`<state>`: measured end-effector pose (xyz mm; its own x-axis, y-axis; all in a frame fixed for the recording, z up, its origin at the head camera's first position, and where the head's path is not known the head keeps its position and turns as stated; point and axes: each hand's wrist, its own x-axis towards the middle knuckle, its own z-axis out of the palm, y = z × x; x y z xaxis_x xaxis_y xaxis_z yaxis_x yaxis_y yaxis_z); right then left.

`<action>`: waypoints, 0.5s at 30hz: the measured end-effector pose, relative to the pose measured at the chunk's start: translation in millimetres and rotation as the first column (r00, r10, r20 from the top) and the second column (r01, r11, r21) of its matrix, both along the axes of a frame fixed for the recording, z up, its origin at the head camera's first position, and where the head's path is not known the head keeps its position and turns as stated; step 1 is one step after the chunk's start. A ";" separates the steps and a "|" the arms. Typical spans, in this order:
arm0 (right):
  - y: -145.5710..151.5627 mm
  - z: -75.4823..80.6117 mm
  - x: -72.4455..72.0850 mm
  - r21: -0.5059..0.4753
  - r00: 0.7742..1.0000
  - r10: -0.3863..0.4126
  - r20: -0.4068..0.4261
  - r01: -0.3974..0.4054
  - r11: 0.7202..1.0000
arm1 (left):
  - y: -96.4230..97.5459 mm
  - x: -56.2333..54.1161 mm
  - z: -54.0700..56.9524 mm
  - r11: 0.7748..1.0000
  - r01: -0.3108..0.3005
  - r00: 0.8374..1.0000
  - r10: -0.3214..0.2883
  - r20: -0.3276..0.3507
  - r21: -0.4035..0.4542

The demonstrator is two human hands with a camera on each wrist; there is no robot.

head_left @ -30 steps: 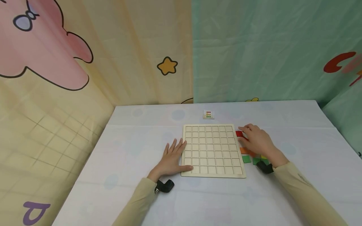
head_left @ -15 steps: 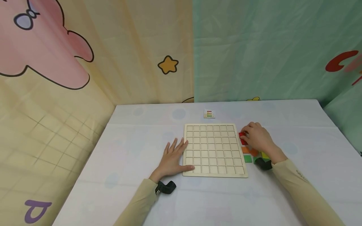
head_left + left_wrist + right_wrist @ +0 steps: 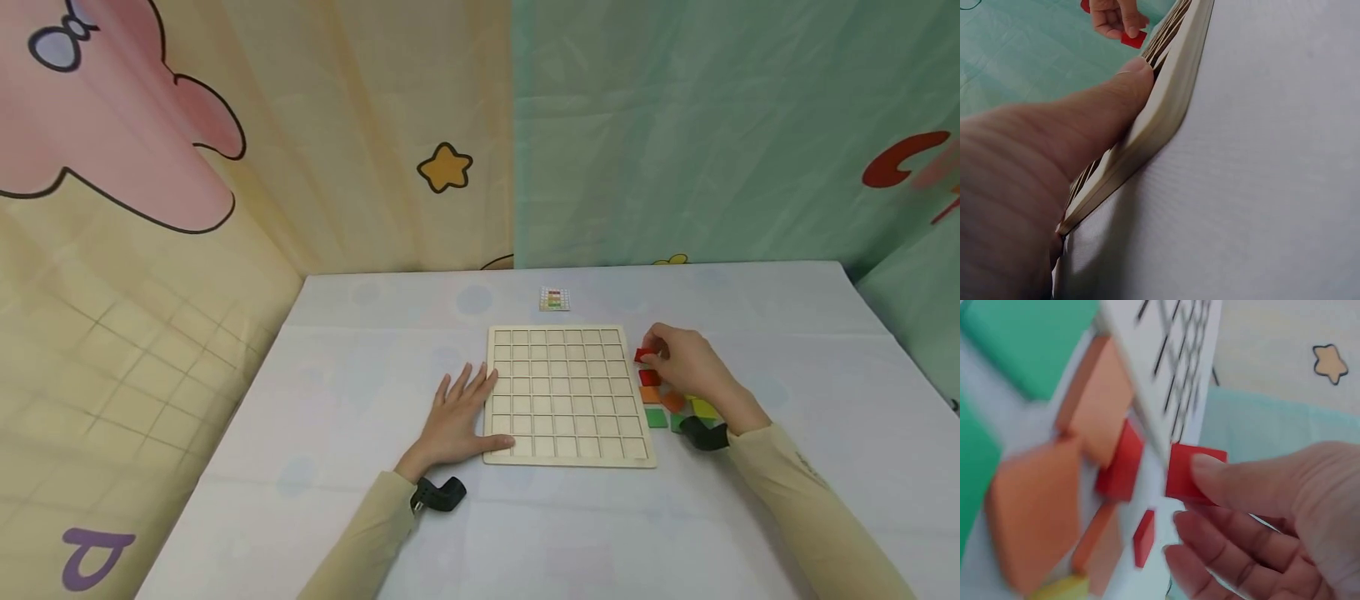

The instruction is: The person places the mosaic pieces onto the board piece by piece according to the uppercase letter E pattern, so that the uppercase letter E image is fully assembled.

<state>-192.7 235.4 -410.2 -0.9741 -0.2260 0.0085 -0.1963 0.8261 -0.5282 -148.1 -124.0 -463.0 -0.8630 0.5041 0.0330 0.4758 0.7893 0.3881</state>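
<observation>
Between the thumb and fingers of my right hand (image 3: 693, 367), a small red square tile (image 3: 1180, 478) is pinched, raised beside the upper right edge of the board. The pale wooden grid board (image 3: 564, 393) lies flat on the table. My left hand (image 3: 450, 425) rests at its left edge with fingers spread, and the left wrist view shows the thumb (image 3: 1107, 103) lying over the rim. Below the right hand are another red tile (image 3: 649, 378), orange tiles (image 3: 649, 395), green tiles (image 3: 656, 418) and a yellow tile (image 3: 703, 408), partly hidden by the wrist camera.
A small card (image 3: 555, 299) with a coloured grid pattern lies behind the board. The white-clothed table (image 3: 570, 533) meets printed curtains (image 3: 720, 150) at the back. A black camera (image 3: 705, 435) is strapped to the right wrist, another camera (image 3: 441, 494) to the left.
My right hand has gone from reaching over the red tiles to pinching one and lifting it slightly off the pile. My left hand stays on the board.
</observation>
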 end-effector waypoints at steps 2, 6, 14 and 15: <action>-6.0 0.6 0.6 -0.050 0.999 0.004 -0.042 -0.006 0.999 | -0.9 0.3 -0.2 1.000 0.001 1.000 -0.001 -0.004 -0.001; -24.4 -1.5 -0.6 -0.148 0.992 0.058 -0.113 -0.074 0.986 | -1.9 -0.4 -1.3 1.000 0.010 1.000 -0.010 -0.017 0.004; -65.8 -8.4 -11.4 -0.297 0.988 0.124 -0.096 -0.148 0.943 | -1.3 -1.3 -0.2 1.000 0.012 1.000 -0.012 -0.018 0.003; -70.7 -9.3 -13.3 -0.301 0.988 0.129 -0.091 -0.150 0.942 | -1.5 -1.3 -0.4 1.000 0.011 1.000 -0.011 -0.018 -0.001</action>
<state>-206.0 164.8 -419.5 -0.9275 -0.3355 0.1647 -0.3429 0.5888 -0.7319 -149.3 -125.5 -463.4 -0.8566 0.5138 0.0480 0.4916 0.7842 0.3787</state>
